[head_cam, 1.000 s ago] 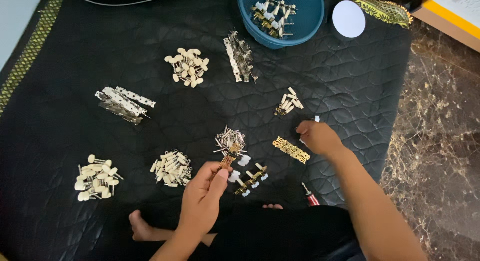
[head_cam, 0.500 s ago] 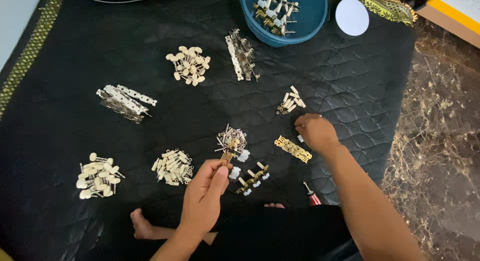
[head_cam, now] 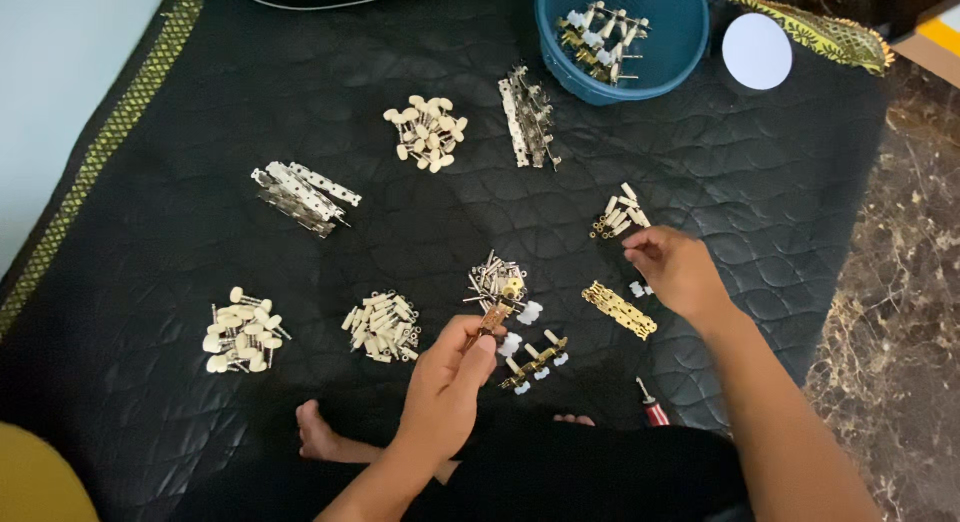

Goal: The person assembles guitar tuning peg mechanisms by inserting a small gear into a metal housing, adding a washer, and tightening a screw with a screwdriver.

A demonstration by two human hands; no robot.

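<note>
Reaching farther up the quilted black mat (head_cam: 200,162), the right hand (head_cam: 677,270) now nears a small cluster of cream-knobbed brass tuning pegs (head_cam: 618,216), fingers curled, holding nothing visible. Left hand (head_cam: 450,382) pinches a brass plate (head_cam: 492,320). Round blue plastic basket (head_cam: 690,57) holds assembled tuner strips (head_cam: 600,37).

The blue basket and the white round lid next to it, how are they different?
The blue basket is deep and holds metal parts with cream knobs; the white round lid is flat and holds nothing. The blue basket looks bigger than the white round lid. Both are round and lie on the black quilted mat.
</note>
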